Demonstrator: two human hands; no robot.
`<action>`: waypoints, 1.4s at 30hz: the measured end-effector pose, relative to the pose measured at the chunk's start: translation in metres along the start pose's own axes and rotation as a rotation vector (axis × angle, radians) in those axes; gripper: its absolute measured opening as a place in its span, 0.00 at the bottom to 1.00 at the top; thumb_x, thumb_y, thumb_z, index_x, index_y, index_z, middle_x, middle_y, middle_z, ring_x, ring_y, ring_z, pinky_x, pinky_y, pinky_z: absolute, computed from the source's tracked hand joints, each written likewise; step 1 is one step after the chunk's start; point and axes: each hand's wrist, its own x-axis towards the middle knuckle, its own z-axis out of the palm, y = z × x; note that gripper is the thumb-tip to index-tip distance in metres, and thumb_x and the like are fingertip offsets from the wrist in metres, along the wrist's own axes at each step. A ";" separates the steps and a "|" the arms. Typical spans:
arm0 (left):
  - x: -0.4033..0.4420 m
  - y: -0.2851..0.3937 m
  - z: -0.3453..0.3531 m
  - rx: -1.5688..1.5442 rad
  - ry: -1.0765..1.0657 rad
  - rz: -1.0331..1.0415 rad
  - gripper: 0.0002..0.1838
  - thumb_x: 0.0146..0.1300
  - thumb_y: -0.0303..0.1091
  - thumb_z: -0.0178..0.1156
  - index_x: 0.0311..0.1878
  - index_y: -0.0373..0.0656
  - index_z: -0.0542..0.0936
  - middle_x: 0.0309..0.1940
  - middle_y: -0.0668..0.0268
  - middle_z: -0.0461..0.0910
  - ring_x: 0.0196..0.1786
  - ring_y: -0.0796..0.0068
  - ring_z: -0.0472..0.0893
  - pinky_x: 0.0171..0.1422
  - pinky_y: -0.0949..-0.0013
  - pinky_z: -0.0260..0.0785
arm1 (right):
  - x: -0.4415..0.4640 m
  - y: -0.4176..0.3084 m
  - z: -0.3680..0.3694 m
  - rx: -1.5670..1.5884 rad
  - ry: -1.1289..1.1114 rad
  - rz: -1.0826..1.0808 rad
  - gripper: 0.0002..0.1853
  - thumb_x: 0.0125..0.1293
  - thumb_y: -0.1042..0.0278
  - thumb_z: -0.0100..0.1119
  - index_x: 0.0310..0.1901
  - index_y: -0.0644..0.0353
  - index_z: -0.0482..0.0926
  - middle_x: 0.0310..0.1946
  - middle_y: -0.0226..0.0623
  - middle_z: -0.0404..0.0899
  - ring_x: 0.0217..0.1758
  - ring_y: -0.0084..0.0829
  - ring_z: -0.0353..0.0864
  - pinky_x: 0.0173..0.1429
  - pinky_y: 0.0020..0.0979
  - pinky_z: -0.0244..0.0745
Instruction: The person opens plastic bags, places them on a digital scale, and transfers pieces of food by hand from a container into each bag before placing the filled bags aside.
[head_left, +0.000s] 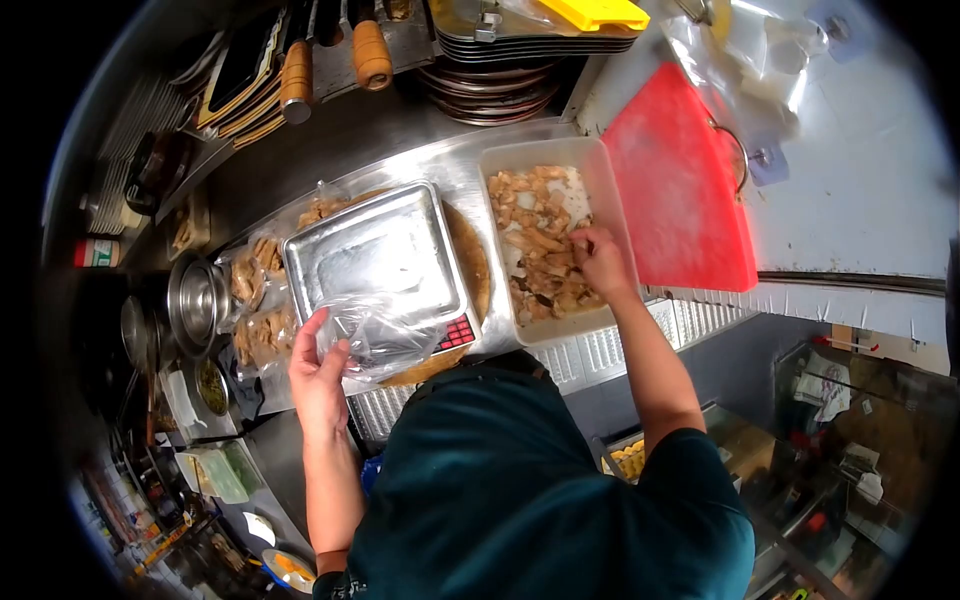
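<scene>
My left hand (320, 375) pinches the edge of a clear plastic bag (385, 338), which lies over the front of a digital scale with a metal tray (375, 250). Red keys show at the scale's near right corner. The scale stands on a round wooden board (468, 250). To its right is a white plastic tub (627, 225) with brown meat pieces (535, 240) in it. My right hand (603, 262) reaches into the tub at its right side, fingers curled down at the meat. What its fingertips hold is hidden.
Filled bags of meat (265, 335) lie left of the scale, near metal bowls (195, 295). A red cutting board (680, 190) leans right of the tub. Stacked plates (490, 90) and wooden-handled tools (371, 55) are at the back.
</scene>
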 end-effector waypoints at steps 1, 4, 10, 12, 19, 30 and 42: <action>-0.001 -0.001 -0.001 -0.009 -0.011 0.004 0.30 0.63 0.17 0.62 0.70 0.33 0.71 0.69 0.60 0.72 0.48 0.81 0.80 0.43 0.78 0.74 | 0.004 -0.009 0.000 0.007 0.017 -0.008 0.14 0.61 0.71 0.68 0.49 0.56 0.85 0.50 0.48 0.80 0.53 0.50 0.81 0.58 0.39 0.77; -0.005 0.000 0.004 -0.052 -0.022 0.035 0.32 0.62 0.16 0.62 0.71 0.33 0.70 0.70 0.60 0.71 0.48 0.81 0.80 0.45 0.78 0.74 | 0.016 -0.022 0.018 -0.114 0.016 -0.097 0.15 0.59 0.67 0.69 0.49 0.55 0.85 0.49 0.48 0.79 0.52 0.50 0.81 0.58 0.40 0.77; -0.004 0.012 0.017 -0.143 0.017 0.052 0.34 0.61 0.14 0.61 0.73 0.33 0.68 0.72 0.59 0.69 0.45 0.81 0.80 0.46 0.78 0.74 | 0.029 -0.029 0.047 -0.457 -0.131 -0.081 0.23 0.52 0.61 0.74 0.51 0.54 0.83 0.47 0.51 0.78 0.51 0.52 0.81 0.58 0.43 0.79; -0.004 0.013 0.016 -0.141 0.012 0.048 0.35 0.61 0.14 0.61 0.74 0.33 0.67 0.72 0.59 0.69 0.45 0.81 0.80 0.47 0.78 0.74 | 0.036 -0.025 0.045 -0.391 -0.159 -0.033 0.23 0.52 0.61 0.73 0.51 0.54 0.82 0.48 0.52 0.78 0.52 0.52 0.81 0.58 0.44 0.79; 0.001 0.010 0.022 -0.081 -0.039 0.111 0.44 0.59 0.13 0.63 0.79 0.37 0.59 0.75 0.57 0.65 0.57 0.75 0.78 0.53 0.75 0.75 | 0.031 -0.082 -0.012 1.053 -0.262 0.351 0.19 0.58 0.64 0.64 0.51 0.56 0.75 0.56 0.50 0.78 0.52 0.43 0.81 0.58 0.48 0.77; 0.022 -0.009 0.041 0.414 -0.153 0.248 0.51 0.57 0.16 0.67 0.82 0.38 0.51 0.73 0.53 0.67 0.65 0.72 0.74 0.65 0.74 0.69 | -0.002 -0.243 0.007 1.538 -1.006 -0.004 0.20 0.56 0.60 0.58 0.50 0.59 0.76 0.63 0.62 0.71 0.57 0.47 0.80 0.53 0.42 0.82; 0.013 -0.009 0.020 0.560 -0.191 0.239 0.51 0.51 0.11 0.55 0.82 0.41 0.53 0.66 0.59 0.74 0.44 0.78 0.77 0.48 0.75 0.72 | -0.011 -0.292 0.077 -0.047 -0.561 -0.638 0.25 0.61 0.68 0.65 0.59 0.69 0.75 0.57 0.57 0.77 0.59 0.52 0.79 0.65 0.42 0.74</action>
